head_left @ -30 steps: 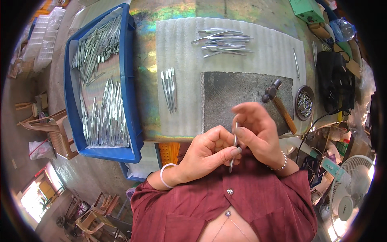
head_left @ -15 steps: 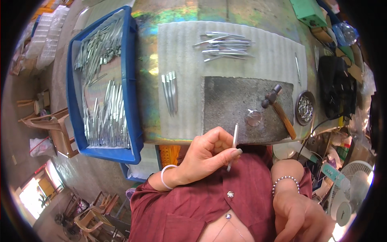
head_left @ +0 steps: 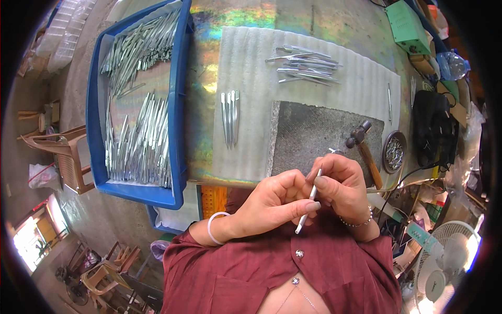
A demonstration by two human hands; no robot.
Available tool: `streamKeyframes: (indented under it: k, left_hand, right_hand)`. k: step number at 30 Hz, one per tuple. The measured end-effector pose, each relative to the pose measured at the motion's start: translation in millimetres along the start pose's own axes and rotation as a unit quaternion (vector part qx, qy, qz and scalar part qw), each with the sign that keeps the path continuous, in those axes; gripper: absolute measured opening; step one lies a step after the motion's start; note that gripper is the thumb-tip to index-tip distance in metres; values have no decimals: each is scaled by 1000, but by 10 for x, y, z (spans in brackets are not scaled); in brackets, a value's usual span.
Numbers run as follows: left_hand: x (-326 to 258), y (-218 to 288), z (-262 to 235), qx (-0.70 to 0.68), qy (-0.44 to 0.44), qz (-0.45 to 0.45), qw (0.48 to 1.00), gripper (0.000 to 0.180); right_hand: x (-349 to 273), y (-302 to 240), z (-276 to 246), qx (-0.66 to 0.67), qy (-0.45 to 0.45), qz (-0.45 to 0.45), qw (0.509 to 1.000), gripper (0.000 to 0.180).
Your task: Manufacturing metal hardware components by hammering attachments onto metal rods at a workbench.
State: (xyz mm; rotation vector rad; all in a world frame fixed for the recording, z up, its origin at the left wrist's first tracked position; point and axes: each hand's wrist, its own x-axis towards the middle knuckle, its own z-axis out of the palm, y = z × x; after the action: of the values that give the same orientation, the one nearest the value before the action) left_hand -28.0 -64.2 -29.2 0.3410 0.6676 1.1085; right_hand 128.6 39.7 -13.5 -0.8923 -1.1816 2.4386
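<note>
A slim silvery metal piece [head_left: 300,228] slants between my two hands, just in front of my shirt. My left hand [head_left: 272,206] pinches it with the thumb along its side, and my right hand [head_left: 342,183] grips its upper end between thumb and fingers. Beyond my hands lies a dark grey slab [head_left: 308,128], with a hammer [head_left: 370,160] resting across its right side. A small clear round object [head_left: 336,152] on the slab is mostly hidden behind my right hand. Several similar slim metal pieces [head_left: 230,120] lie side by side on the white foam sheet [head_left: 251,63].
At the left a blue tray [head_left: 179,104] holds many slim metal pieces. More lie in a loose pile [head_left: 308,65] on the foam's far part. A round dish [head_left: 394,152] of small shiny parts sits right of the hammer. Farther right are a black bag [head_left: 431,118] and a fan [head_left: 452,251].
My right hand has come up from the lower right and now grips the metal piece along with my left hand. The piece has tilted more, and the view has shifted slightly.
</note>
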Motion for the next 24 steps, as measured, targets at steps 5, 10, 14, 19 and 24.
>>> streamKeyframes:
  k: [5, 10, 14, 19, 24]
  left_hand:
    - [-39, -1, -42, -20, -2, -6, 1000, 13]
    - [-81, -36, -58, -12, -4, 19, 1000, 12]
    - [-98, -50, -59, -1, 3, 45, 999, 12]
    - [-125, -23, -88, -1, 11, 42, 999, 12]
    - [-219, -46, -196, -24, 107, 126, 986, 17]
  right_hand:
    - [45, 28, 48, -1, 5, 15, 1000, 7]
    - [58, 31, 80, -66, 0, -2, 998, 7]
    - [68, 18, 143, -43, 2, 14, 999, 7]
    - [96, 64, 146, 4, 16, -5, 1000, 8]
    - [109, 85, 172, 13, 49, -59, 997, 9]
